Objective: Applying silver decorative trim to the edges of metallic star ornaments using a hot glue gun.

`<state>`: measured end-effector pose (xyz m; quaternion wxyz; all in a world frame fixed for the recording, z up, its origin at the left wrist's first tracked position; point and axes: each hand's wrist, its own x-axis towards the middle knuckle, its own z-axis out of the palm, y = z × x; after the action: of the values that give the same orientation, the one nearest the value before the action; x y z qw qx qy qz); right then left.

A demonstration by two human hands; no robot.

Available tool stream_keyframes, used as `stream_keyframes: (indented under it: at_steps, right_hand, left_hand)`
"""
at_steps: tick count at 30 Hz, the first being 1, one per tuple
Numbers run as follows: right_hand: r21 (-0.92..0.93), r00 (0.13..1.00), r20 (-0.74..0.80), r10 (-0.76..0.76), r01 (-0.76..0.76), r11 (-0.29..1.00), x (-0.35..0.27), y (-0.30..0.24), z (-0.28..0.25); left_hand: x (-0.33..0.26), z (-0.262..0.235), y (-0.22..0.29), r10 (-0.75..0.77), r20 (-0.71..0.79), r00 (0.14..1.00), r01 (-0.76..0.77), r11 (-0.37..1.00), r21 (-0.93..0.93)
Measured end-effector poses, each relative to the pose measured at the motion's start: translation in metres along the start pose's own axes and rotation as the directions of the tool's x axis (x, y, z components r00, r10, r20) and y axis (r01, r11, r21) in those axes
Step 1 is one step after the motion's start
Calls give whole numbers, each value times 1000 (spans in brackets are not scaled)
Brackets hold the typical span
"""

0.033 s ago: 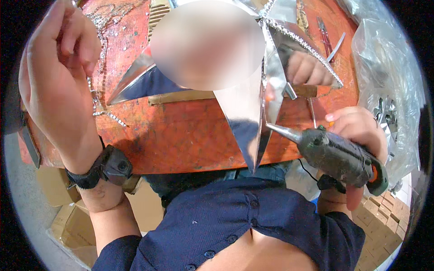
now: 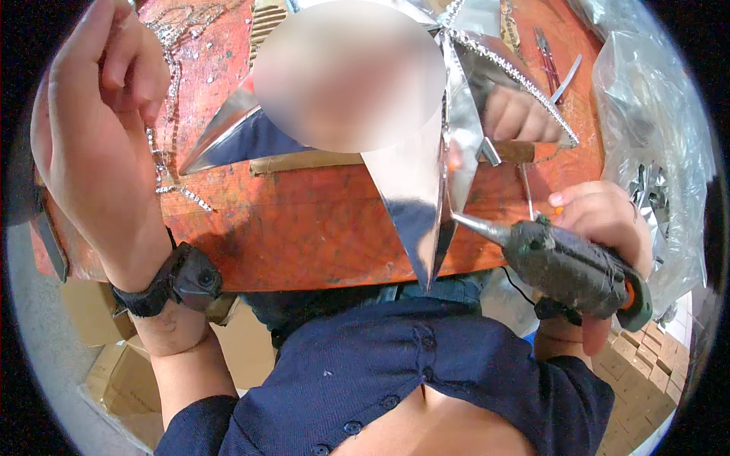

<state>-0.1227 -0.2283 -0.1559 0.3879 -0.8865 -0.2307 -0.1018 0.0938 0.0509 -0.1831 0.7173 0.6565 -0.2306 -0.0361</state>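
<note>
My left hand [image 2: 91, 137] is raised at the upper left with its fingers curled around a strand of small silver beads [image 2: 160, 163], which trails down onto the worn orange table [image 2: 304, 220]. My right hand [image 2: 601, 216] grips a dark green glue gun [image 2: 566, 262]. The gun's metal nozzle touches the right edge of the lower point of a large, shiny silver foil star [image 2: 411, 190]. The star lies on the table and its lower point overhangs the front edge. Beaded trim runs along the star's upper right arm.
A clear plastic bag [image 2: 654, 137] with silver pieces sits at the table's right end. Thin metal tools [image 2: 549, 57] lie at the far right of the table. Cardboard boxes [image 2: 114, 372] stand on the floor below. A black band [image 2: 171, 285] is on my left wrist.
</note>
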Motion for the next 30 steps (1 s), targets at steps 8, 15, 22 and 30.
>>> stream_keyframes:
  at_steps: [8,15,22,30]
  right_hand:
    - [-71,977,215,10,6,997,3,-13,-2]
    - [-70,969,246,14,3,998,-1,-15,-4]
    - [-114,970,238,45,-18,993,-7,-14,-1]
    - [-56,984,179,17,-7,998,-3,-17,8]
  left_hand:
    - [-15,28,2,85,-93,992,-79,995,64]
    - [-3,-17,-10,-4,59,998,4,1000,-14]
    - [-14,11,-23,4,-105,995,-13,996,-88]
    - [-11,-22,-12,-124,-43,991,129,980,151]
